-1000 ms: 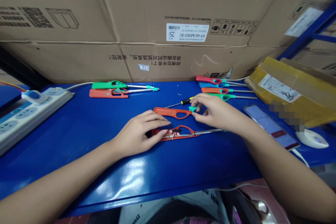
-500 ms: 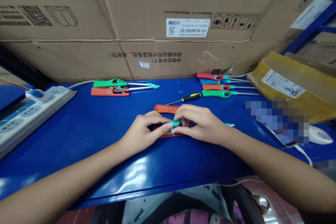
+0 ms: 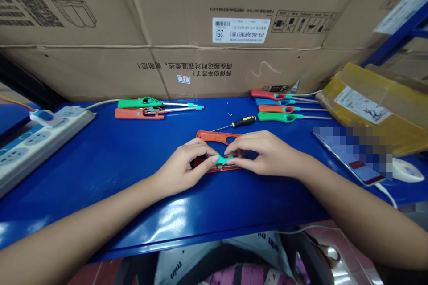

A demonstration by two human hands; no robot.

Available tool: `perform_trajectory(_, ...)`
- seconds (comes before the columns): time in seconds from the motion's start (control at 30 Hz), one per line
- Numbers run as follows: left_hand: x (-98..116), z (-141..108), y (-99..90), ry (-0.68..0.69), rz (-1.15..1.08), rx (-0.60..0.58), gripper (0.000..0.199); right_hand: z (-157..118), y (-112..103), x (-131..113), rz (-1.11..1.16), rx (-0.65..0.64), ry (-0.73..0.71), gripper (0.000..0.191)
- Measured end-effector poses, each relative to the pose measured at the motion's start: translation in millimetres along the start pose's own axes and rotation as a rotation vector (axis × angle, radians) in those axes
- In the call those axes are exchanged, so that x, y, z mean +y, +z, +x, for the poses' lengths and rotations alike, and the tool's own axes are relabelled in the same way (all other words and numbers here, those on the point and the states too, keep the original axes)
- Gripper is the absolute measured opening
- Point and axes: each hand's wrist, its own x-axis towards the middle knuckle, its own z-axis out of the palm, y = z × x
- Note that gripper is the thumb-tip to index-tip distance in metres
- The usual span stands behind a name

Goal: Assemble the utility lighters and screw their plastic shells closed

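Observation:
Between my two hands is a small teal trigger piece (image 3: 224, 159), over an opened orange lighter half-shell (image 3: 230, 167) lying on the blue table. My left hand (image 3: 187, 164) comes in from the left, its thumb and fingers closed on the trigger's left end. From the other side, my right hand (image 3: 267, 153) pinches the right end with thumb and forefinger. Small inner parts show in the half-shell under the trigger; my fingers hide some of them. The other orange half-shell (image 3: 214, 136) lies just behind my hands. A black and yellow screwdriver (image 3: 244, 121) rests beyond it.
Two long lighters (image 3: 139, 113) lie at the back left, several more (image 3: 279, 117) at the back right. A power strip (image 3: 43, 140) runs along the left side. At right are a phone (image 3: 351, 156), a white device (image 3: 406, 170) and a taped carton (image 3: 401, 129). Large cardboard (image 3: 187, 62) stands behind.
The trigger has turned and now lies flatter between my fingertips. My right hand has moved slightly right, uncovering more of both orange half-shells. The view has also shifted a little.

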Motion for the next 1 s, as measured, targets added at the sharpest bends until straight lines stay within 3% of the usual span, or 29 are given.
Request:
perform_trajectory(0.13,-0.1,1.4,0.6,-0.021,0.059,0.025,0.02,-2.4,-7.5,3.1,-0.124,-0.016,-0.065,0.021)
perform_trajectory(0.23,-2.1,1.0,-0.7,0.043,0.151,0.022,0.023,-5.0,-19.5,2.7,-0.195,-0.057,-0.004,0.022)
perform_trajectory(0.37,-4.3,-1.9,-4.7,0.151,0.329,-0.082,0.039,-6.8,-32.1,-0.4,-0.214,-0.229,0.101,0.017)
perform_trajectory(0.53,-5.5,-3.3,-7.5,0.181,0.395,-0.165,0.028,-5.5,-31.7,-1.8,-0.159,-0.347,0.139,0.017)
perform_trajectory(1.0,-6.9,-1.9,-7.6,0.235,0.339,-0.196,0.027,-4.9,-21.4,5.1,-0.116,-0.351,0.157,0.015)
